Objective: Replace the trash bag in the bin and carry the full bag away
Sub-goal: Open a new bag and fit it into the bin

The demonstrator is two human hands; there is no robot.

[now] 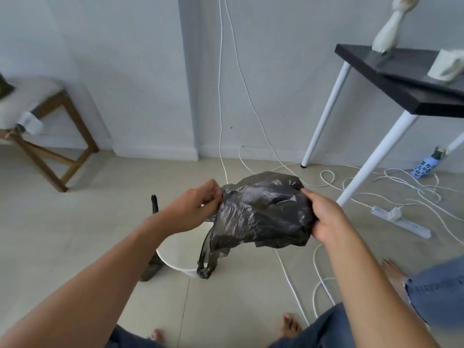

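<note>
A crumpled, empty black trash bag (261, 212) is held up in front of me, one handle loop dangling down. My left hand (198, 204) pinches its left edge. My right hand (324, 217) grips its right side. Below the bag stands a small white bin (175, 257) on the floor, mostly hidden by my left arm and the bag. A dark bag (152, 270) lies against the bin's left side, with a strip of it sticking up behind my left forearm; how full it is cannot be seen.
White cables (296, 280) trail across the tiled floor, with a power strip (399, 221) at right. A black table with white legs (376, 146) stands at right, a wooden stool (50, 136) at left. A bottle (424, 167) lies by the wall.
</note>
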